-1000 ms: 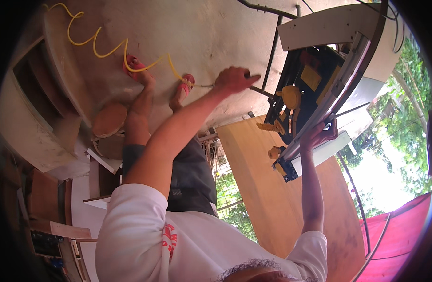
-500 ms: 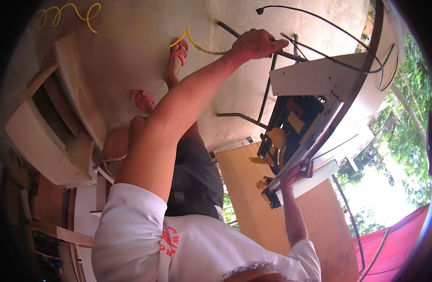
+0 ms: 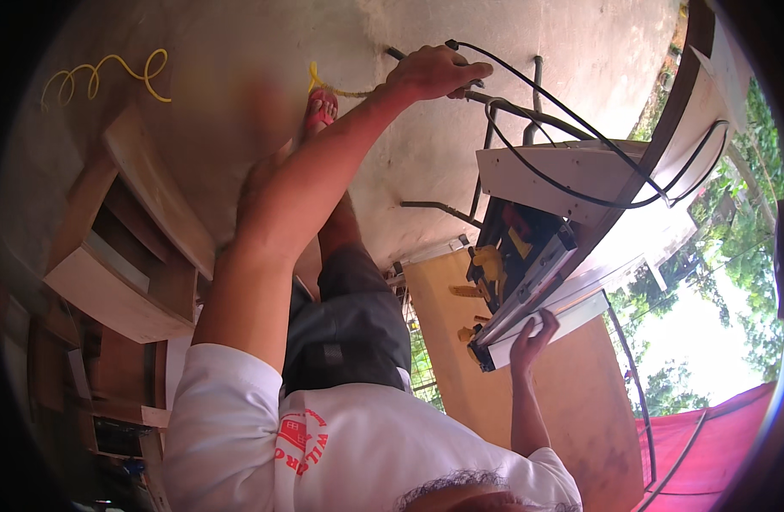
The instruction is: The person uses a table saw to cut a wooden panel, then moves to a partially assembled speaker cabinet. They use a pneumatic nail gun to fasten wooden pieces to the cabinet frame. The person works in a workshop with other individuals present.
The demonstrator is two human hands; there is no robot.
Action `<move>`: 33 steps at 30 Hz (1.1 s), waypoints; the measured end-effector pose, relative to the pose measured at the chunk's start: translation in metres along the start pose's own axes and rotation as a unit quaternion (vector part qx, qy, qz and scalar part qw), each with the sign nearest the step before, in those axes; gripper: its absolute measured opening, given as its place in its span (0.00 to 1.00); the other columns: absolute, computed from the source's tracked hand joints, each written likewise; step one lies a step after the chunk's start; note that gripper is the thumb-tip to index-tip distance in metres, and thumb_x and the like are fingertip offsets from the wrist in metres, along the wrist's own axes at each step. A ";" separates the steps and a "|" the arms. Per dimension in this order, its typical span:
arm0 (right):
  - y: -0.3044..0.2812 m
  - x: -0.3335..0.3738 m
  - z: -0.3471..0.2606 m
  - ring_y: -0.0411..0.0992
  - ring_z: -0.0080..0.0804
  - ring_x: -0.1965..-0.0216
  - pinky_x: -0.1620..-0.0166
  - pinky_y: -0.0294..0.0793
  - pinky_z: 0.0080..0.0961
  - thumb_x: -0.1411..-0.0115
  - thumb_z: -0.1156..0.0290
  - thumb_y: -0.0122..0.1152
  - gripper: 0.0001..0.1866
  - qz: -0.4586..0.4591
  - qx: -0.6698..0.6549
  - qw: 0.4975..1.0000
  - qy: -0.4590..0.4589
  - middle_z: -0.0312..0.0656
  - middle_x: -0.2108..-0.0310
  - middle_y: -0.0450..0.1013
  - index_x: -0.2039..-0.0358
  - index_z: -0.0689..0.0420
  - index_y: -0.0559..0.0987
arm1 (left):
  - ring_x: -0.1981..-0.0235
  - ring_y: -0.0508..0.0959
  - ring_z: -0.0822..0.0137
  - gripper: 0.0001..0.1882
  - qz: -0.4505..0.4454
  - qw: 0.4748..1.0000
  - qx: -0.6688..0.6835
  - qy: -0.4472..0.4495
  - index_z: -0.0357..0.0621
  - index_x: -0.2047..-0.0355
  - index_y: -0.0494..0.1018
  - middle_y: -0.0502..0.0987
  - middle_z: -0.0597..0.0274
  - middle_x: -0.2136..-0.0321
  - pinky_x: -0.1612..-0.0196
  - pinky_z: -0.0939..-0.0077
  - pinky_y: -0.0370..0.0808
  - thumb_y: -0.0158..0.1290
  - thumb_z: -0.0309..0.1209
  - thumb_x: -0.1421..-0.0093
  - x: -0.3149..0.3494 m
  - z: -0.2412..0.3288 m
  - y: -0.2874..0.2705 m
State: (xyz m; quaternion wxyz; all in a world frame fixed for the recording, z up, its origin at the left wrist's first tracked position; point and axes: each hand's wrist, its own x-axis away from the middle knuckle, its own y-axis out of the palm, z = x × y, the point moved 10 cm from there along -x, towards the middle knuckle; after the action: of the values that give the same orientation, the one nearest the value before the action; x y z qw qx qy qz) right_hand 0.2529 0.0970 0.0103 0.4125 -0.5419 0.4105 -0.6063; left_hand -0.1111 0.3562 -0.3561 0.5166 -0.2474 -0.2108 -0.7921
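At twelve o'clock the left hand [image 3: 434, 72] is clenched on the end of a thin yellow coiled hose [image 3: 316, 83], the held part hidden. Its long axis runs sideways from ten, pointing towards three. At four, the unclenched right hand [image 3: 531, 338] overlaps a long white panel [image 3: 577, 316].

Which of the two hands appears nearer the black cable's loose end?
The left hand, close beside that cable end in view; the right hand is lower, at the white panel.
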 end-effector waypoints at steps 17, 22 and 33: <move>-0.085 -0.310 -0.167 0.55 0.43 0.31 0.31 0.58 0.47 0.24 0.43 0.22 0.36 0.194 -0.022 0.977 -0.080 0.46 0.37 0.58 0.33 0.59 0.63 | 0.62 0.85 0.54 0.37 -0.061 0.997 -0.022 0.040 0.42 0.71 0.85 0.85 0.52 0.71 0.55 0.57 0.79 0.48 0.65 0.38 -0.065 0.118 -0.170; -0.084 -0.303 -0.155 0.56 0.44 0.31 0.29 0.57 0.48 0.24 0.43 0.24 0.36 0.195 -0.050 0.979 -0.019 0.46 0.35 0.57 0.33 0.61 0.60 | 0.66 0.85 0.54 0.33 -0.057 0.972 -0.176 0.145 0.40 0.67 0.84 0.85 0.54 0.73 0.55 0.58 0.79 0.49 0.60 0.35 -0.113 0.182 -0.076; -0.079 -0.296 -0.136 0.54 0.42 0.31 0.28 0.56 0.50 0.27 0.39 0.23 0.37 0.198 -0.174 0.964 0.041 0.46 0.38 0.55 0.37 0.59 0.59 | 0.57 0.85 0.53 0.35 -0.264 0.943 -0.177 0.097 0.44 0.62 0.86 0.85 0.53 0.62 0.52 0.56 0.81 0.46 0.64 0.37 -0.125 0.159 0.121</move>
State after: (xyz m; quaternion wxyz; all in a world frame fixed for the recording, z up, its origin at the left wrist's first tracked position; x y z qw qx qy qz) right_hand 0.1346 0.4091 -0.0191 0.4066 -0.4879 0.6250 -0.4539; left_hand 0.0711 0.4942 -0.2977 0.2543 -0.1923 -0.0740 -0.9449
